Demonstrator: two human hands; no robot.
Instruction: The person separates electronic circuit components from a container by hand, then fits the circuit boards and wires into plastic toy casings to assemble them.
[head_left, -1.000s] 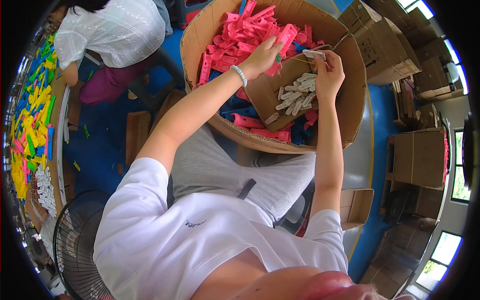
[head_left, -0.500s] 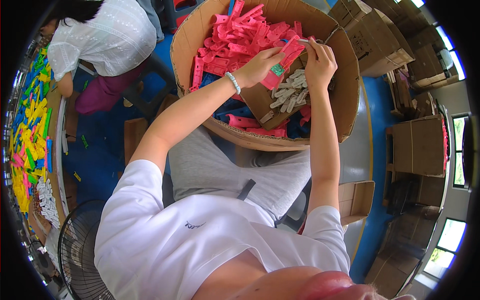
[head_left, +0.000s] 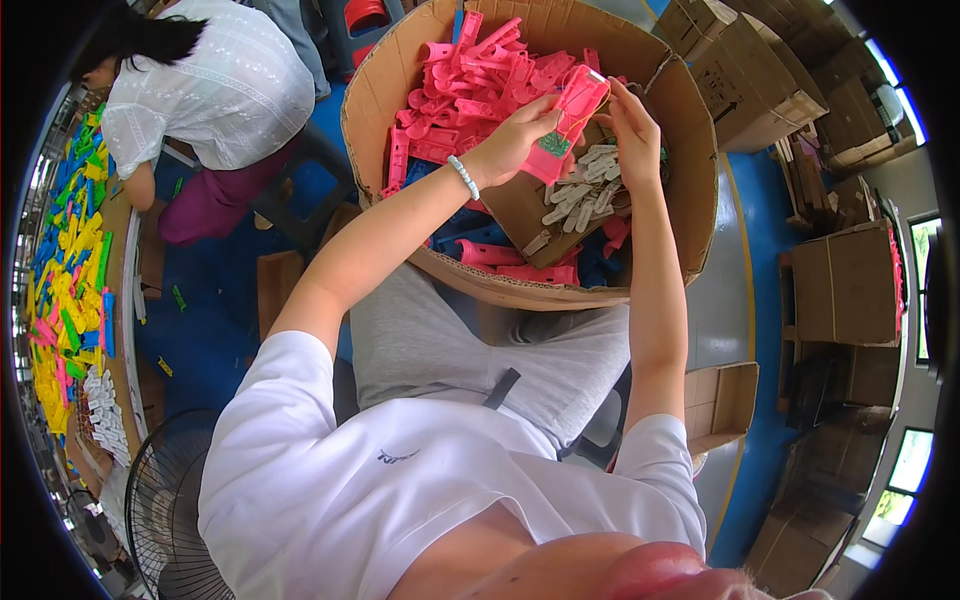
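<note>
My left hand (head_left: 522, 138) grips a long pink plastic casing (head_left: 546, 165), tilted over the big carton. A green circuit board (head_left: 556, 143) and thin wires show inside it, and a small white piece (head_left: 596, 76) sits at its upper end. The curled fingers of my right hand (head_left: 636, 135) press on the casing's right edge near that end; the exact contact is partly hidden. Beneath my hands, white slim parts (head_left: 583, 205) lie in a small cardboard tray (head_left: 527, 215). Pink casings (head_left: 480, 85) are heaped on the carton's far left side.
The large cardboard carton (head_left: 690, 215) stands before my knees. At left, a person in white (head_left: 215, 80) sits by a table heaped with coloured plastic parts (head_left: 75, 280). A fan (head_left: 175, 510) is at lower left. Stacked boxes (head_left: 840, 290) line the right; an open box (head_left: 722, 400) is nearer.
My right fingers have shifted from the white piece at the casing's end to its side edge. The casing has turned slightly more upright in my left hand.
</note>
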